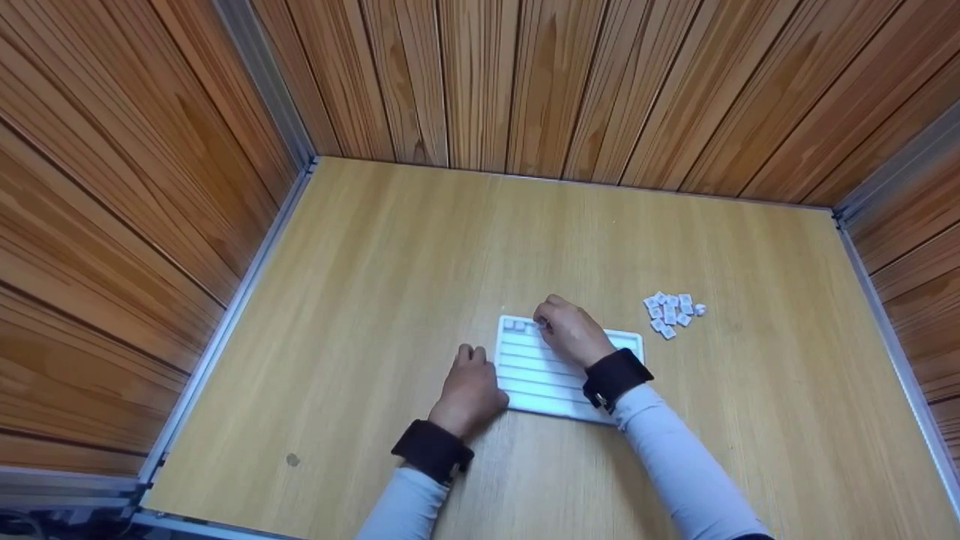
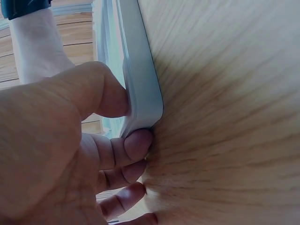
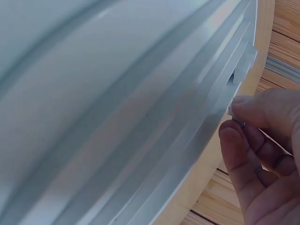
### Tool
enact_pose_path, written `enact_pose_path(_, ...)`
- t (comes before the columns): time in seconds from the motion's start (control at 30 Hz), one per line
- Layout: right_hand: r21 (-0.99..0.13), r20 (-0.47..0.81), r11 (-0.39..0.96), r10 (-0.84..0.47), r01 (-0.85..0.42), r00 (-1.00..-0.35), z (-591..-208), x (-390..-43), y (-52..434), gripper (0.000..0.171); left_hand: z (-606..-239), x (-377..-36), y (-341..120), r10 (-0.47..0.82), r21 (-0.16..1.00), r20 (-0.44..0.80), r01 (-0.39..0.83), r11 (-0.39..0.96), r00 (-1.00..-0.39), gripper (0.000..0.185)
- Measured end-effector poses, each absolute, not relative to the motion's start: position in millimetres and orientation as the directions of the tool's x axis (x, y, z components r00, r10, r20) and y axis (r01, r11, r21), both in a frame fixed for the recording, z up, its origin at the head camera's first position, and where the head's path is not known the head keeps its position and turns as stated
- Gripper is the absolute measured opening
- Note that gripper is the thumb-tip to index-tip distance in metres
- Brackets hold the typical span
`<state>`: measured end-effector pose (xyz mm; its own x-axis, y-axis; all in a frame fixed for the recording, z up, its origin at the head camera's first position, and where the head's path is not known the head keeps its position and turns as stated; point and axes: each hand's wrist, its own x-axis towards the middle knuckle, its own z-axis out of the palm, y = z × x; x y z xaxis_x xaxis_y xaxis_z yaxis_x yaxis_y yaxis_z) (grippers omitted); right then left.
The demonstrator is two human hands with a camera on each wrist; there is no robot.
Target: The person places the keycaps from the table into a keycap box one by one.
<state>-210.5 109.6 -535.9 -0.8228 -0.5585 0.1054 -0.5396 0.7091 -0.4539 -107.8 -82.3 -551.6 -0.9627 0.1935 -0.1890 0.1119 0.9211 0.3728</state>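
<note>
A white tray (image 1: 540, 371) with several long grooved rows lies on the wooden table near the front. Two small white square pieces (image 1: 514, 324) sit at the left end of its far row. My left hand (image 1: 471, 390) is at the tray's near-left corner; in the left wrist view its thumb (image 2: 110, 96) and a curled finger (image 2: 137, 143) grip the tray's edge (image 2: 143, 79). My right hand (image 1: 570, 330) reaches over the tray to the far row and pinches a small white piece (image 3: 233, 112) between thumb and forefinger, just above the tray's ridges (image 3: 140, 108).
A loose heap of several small white pieces (image 1: 671, 311) lies on the table to the right of the tray. Wood-panelled walls with metal corner rails (image 1: 225, 322) enclose the table on three sides. A small dark spot (image 1: 292, 460) marks the front left.
</note>
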Motion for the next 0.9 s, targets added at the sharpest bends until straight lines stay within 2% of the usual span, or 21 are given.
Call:
enact_pose_path(0.27, -0.425, 0.12, 0.698, -0.587, -0.576, -0.8, -538.7, -210.0, 100.7, 0.017, -553.0, -106.9, -82.2, 0.218, 0.332, -0.171, 0.152, 0.931, -0.961, 0.026)
enact_pose_path(0.9, -0.439, 0.008, 0.75, -0.547, -0.495, -0.837, -540.3, -210.7, 90.1, 0.023, -551.8, -107.5, -82.6, 0.191, 0.368, -0.194, 0.109, 0.923, -0.962, 0.028)
